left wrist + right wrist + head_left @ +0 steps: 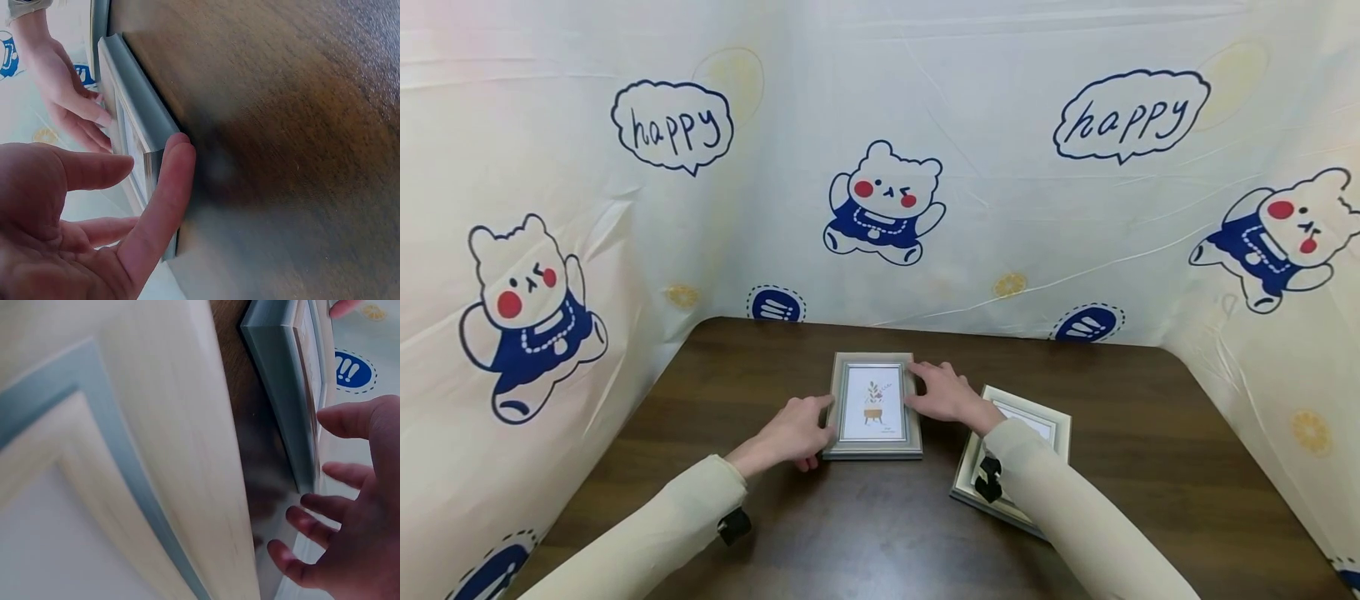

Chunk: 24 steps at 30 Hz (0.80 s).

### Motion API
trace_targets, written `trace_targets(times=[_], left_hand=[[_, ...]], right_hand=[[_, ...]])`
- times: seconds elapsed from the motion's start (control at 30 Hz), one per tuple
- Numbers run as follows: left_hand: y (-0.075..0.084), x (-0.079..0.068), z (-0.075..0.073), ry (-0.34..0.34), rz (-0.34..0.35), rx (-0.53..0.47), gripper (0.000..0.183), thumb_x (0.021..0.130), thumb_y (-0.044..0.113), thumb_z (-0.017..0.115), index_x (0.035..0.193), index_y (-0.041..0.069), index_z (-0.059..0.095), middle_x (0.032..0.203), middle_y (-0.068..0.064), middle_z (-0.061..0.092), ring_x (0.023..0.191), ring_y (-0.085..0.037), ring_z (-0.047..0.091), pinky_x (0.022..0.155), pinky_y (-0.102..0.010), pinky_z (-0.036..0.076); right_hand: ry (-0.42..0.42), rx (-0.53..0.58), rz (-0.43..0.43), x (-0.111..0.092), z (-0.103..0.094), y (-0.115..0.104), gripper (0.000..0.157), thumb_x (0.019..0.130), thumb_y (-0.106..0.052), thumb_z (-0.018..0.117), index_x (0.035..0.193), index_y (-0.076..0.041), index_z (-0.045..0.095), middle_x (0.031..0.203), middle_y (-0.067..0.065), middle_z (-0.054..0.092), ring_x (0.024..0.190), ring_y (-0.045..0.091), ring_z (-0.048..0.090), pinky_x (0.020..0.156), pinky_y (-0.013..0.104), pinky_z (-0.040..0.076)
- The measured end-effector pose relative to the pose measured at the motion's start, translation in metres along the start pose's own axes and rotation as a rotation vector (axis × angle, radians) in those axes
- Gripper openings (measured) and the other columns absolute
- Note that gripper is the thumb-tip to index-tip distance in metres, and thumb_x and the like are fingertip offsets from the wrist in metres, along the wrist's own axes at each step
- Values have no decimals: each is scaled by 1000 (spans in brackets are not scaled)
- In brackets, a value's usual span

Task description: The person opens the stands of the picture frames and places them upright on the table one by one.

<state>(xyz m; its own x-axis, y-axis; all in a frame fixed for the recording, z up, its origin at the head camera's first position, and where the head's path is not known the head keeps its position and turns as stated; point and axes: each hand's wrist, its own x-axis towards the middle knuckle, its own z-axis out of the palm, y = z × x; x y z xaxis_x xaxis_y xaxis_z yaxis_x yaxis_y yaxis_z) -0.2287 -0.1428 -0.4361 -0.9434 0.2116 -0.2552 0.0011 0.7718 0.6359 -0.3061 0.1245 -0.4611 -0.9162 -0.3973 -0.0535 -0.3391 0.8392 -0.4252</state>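
A cream picture frame [876, 400] with a blue-grey edge lies face up on the table, its print showing a plant in a pot. My left hand [792, 429] is at its left side; in the left wrist view its fairly straight fingers [169, 194] reach along the frame's side near a corner. On the opposite side, my right hand [947, 394] has its fingertips at the right border. Its fingers [328, 505] are spread in the right wrist view. Neither hand wraps round the frame.
A second, similar picture frame [1033, 415] lies askew to the right, partly hidden beneath my right forearm and sleeve [1067, 500]. The dark wooden table [820, 533] has a printed curtain [1000, 233] around its back and sides.
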Motion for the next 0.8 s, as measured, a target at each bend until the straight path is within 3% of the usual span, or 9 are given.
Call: trace_targets(times=[0.3,0.6,0.8], left_hand=[[-1,1,-1,-9,31,7,68,98,1,69,158,-4,40,84,-16,67,50,-23,66,46,-37,57],[-3,1,3,0,12,-2,71,96,-1,71,159,-3,40,94,-20,67,50,-23,66,45,-35,56],[-2,1,4,3,21,20,70,97,0,71,159,-2,40,77,-13,65,49,-22,65,44,-35,55]], right_hand=[[19,93,-7,4,4,1,51,97,-26,71,145,-11,63,143,9,64,120,32,48,95,57,40],[28,104,1,5,1,-1,43,87,-22,78,128,-12,70,131,8,68,112,30,50,92,55,37],[29,116,-9,9,-3,1,43,83,-20,81,124,-12,70,131,8,68,113,30,55,90,56,38]])
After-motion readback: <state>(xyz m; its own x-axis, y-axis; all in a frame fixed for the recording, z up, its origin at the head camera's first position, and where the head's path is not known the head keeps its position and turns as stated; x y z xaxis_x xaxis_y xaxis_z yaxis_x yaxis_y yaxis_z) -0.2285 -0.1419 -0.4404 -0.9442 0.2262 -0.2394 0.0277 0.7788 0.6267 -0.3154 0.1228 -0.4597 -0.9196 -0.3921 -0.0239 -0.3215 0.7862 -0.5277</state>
